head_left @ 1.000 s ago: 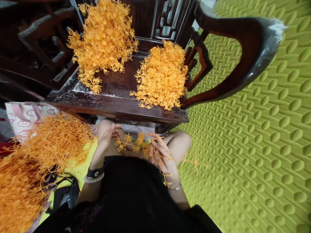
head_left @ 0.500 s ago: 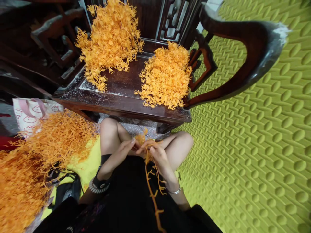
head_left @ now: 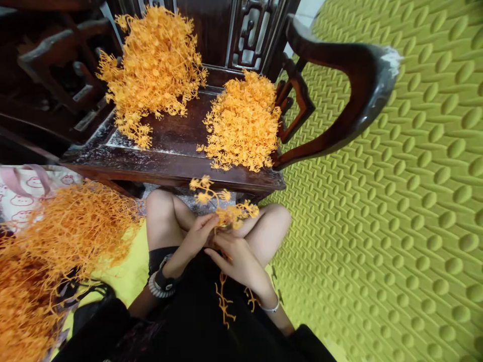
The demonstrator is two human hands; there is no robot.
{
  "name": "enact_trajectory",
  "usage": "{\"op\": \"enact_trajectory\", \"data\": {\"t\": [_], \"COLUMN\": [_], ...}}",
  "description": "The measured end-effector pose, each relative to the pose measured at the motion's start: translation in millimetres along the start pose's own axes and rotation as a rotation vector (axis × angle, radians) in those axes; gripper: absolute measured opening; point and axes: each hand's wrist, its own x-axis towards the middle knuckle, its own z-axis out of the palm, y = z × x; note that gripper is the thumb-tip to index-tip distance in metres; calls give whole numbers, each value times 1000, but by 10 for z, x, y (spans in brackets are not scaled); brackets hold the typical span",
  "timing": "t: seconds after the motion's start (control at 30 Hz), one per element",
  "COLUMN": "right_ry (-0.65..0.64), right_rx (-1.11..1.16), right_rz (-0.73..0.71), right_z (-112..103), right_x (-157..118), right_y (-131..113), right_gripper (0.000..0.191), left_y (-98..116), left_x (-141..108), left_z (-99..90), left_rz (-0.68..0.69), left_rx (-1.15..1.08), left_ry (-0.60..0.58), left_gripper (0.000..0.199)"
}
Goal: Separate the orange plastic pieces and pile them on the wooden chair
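While both hands work low over the crossed legs, the dark wooden chair [head_left: 177,163] stands just beyond the fingers, its seat scuffed and pale-dusted at the left front. On the seat, two heaps: larger orange heap [head_left: 154,65] ahead and left of the fingers, smaller orange heap [head_left: 243,120] nearly straight ahead. Curved armrest [head_left: 354,95] ahead and right. Yellow-green embossed mat [head_left: 377,241] fills the ground right of the fingers. Left of them, a loose pile of orange stems [head_left: 90,226], with a white printed bag [head_left: 26,198] behind it. Speckled floor shows under the chair.

Left hand [head_left: 198,236]: fingers closed on the orange sprigs [head_left: 230,213], flower-like heads fanned out just beyond the fingertips. Right hand [head_left: 239,256]: fingers curled inward, thumb stretched toward the left hand; tips hidden, grip cannot be told. Stem ends dangle below that palm, over black clothing [head_left: 204,311].

Against half a second ago: heads now spread wider past the fingers; the long stem trailing toward the body is out of sight, only short ends hanging.
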Motion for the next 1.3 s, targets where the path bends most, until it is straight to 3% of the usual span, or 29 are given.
{"op": "enact_trajectory", "data": {"t": [0.07,0.13,0.23,0.3,0.33,0.43,0.47,0.53,0.63,0.83,1.07,1.3], "right_ry": [21,184,599,771,777,586,517,453,527,610,509,442], "right_rx": [102,228,401,466,485,573,588,597,624,851,1057,1085], "right_rz": [-63,-150,-185,-111,-65,8,12,29,128,280,362,364], "right_z": [-11,-1,39,54,52,26,21,28,81,131,15,-4], "right_x": [-36,-72,-72,-22,14,132,169,233,304,342,311,328], "right_y": [54,151,326,399,409,346,307,239,210,301,301,337], "right_gripper": [40,65,54,46,43,73,74,56,18,25,21,23], "left_y": [-5,53,210,301,327,306,268,167,15,-55,-6,35], "left_x": [8,4,-21,-38,-44,-42,-37,-26,-21,-26,7,5], "left_z": [-43,-77,-93,-92,-91,-87,-81,-57,7,94,78,-5], "left_rz": [30,60,109,137,145,143,138,121,54,-113,-187,-270], "left_rx": [3,0,-6,-5,-3,-10,-21,-56,-129,-290,-442,-499], "left_ry": [56,23,-61,-84,-92,-96,-82,-33,24,-18,-89,-242], "left_gripper": [28,31,37,36,33,28,28,28,34,42,37,37]}}
